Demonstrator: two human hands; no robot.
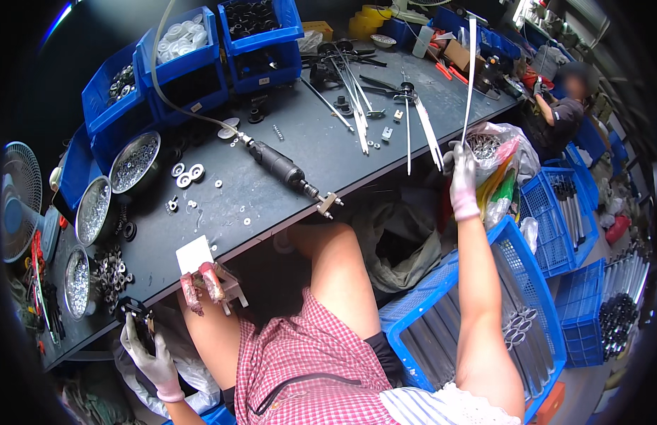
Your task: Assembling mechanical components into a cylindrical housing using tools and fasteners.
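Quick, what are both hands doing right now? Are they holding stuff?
Left hand: closed around a black part.
Right hand: closed on a long, thin rod.

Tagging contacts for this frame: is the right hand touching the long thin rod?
Touching. The head view shows the gloved right hand gripping the lower end of the long thin rod, which rises from between the fingers.

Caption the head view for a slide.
At a dark workbench, the gloved right hand holds a long, thin white piece while the gloved left hand holds a black part.
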